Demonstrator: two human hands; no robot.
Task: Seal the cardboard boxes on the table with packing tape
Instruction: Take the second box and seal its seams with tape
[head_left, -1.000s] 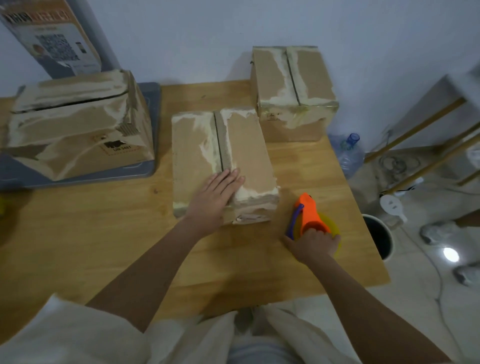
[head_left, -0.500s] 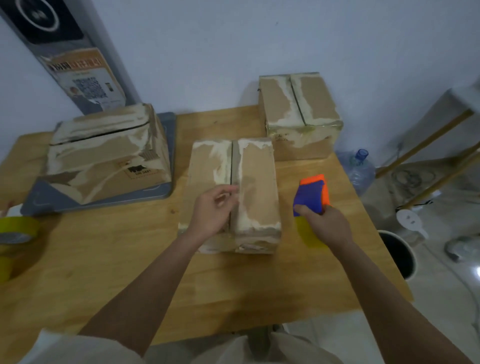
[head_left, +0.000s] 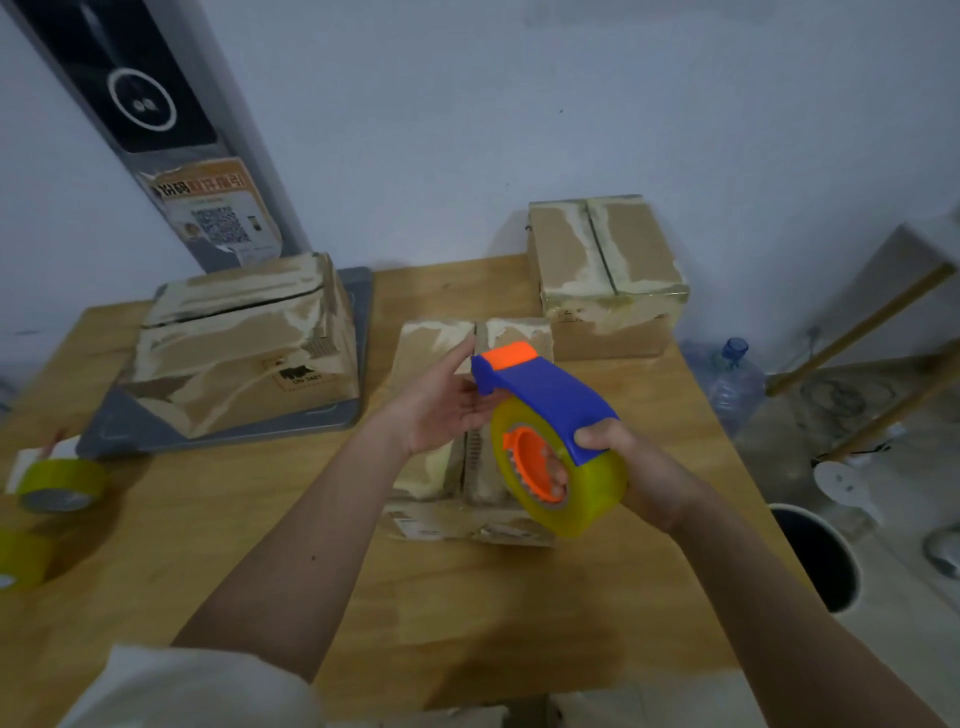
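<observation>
A person's right hand (head_left: 631, 467) grips a tape dispenser (head_left: 550, 431) at centre frame — blue handle, orange tip, a yellow roll of tape on an orange hub — holding it in the air above the middle box (head_left: 431, 478). The left hand (head_left: 441, 405) is spread, palm turned toward the dispenser, fingers straight and reaching to its orange front end; whether they touch it cannot be told. The middle box lies on the wooden table (head_left: 218, 545) directly beneath both hands, its top flaps meeting in a seam that runs away from the camera. A second box (head_left: 602, 275) stands at the table's far edge, upper right of centre, and a larger one (head_left: 239, 343) rests on a grey tray (head_left: 358, 343) at left. Two spare tape rolls — one (head_left: 60, 483) above the other (head_left: 23, 564) — sit at the frame's left edge.
</observation>
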